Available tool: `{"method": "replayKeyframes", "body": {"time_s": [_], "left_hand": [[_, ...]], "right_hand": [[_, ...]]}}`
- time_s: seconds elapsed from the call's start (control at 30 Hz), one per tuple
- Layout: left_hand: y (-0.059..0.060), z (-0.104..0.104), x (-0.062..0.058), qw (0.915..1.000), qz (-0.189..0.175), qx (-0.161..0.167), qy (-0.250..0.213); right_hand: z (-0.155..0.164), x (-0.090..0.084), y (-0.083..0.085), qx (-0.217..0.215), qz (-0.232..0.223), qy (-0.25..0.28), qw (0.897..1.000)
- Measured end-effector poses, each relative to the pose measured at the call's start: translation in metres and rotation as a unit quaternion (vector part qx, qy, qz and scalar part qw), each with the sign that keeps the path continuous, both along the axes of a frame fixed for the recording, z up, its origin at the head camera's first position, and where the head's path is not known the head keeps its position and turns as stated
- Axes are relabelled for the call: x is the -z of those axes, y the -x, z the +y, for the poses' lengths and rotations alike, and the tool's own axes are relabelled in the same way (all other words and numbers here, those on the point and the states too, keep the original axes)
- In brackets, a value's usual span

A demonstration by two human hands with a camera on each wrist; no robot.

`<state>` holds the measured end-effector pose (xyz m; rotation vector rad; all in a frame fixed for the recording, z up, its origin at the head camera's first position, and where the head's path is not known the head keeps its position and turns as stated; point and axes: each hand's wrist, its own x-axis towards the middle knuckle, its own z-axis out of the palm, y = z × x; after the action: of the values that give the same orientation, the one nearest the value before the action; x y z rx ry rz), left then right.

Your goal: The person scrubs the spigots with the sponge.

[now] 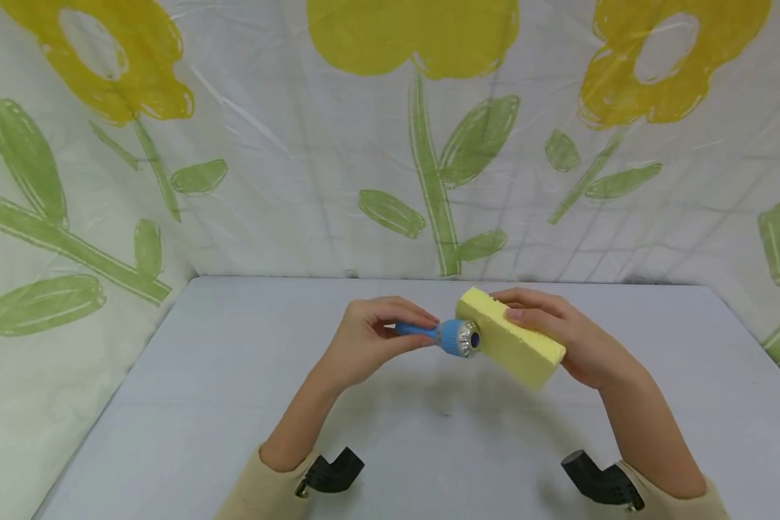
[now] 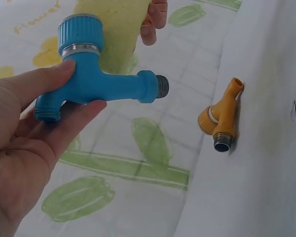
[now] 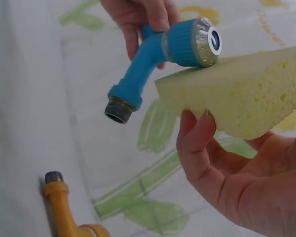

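Two taps and one sponge here: left hand (image 1: 364,339) fingers clamp the blue tap (image 1: 451,336), right hand (image 1: 568,339) fingers grip the yellow sponge (image 1: 510,345) touching its knob, while an orange tap (image 2: 222,116) lies on the table (image 1: 234,390).

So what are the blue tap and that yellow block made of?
The blue tap looks like moulded plastic, smooth and matt, with a shiny metal-looking ring under its knob and a greyish threaded end that may be metal. The left hand holds it. The yellow block, gripped by the right hand, seems to be a soft foam sponge: its surface is full of small open pores.
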<state>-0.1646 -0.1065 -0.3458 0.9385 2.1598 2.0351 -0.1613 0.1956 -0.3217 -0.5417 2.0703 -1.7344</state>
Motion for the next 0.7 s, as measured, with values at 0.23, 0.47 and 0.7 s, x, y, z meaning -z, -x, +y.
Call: {"method": "replayKeyframes", "body": {"time_s": [0.23, 0.47, 0.7], "left_hand": [[-0.0022, -0.0008, -0.0011, 0.9968, 0.068, -0.001, 0.042], [-0.0054, -0.0025, -0.0053, 0.9899, 0.117, 0.001, 0.080], [-0.0068, -0.0011, -0.0081, 0.9798, 0.165, 0.008, 0.112]], "right_hand": [[0.0014, -0.0060, -0.0016, -0.017, 0.039, -0.068, 0.997], [0.0031, -0.0041, -0.0008, -0.045, 0.065, -0.058, 0.995], [0.0031, -0.0050, -0.0028, -0.040, 0.087, -0.086, 0.992]]}}
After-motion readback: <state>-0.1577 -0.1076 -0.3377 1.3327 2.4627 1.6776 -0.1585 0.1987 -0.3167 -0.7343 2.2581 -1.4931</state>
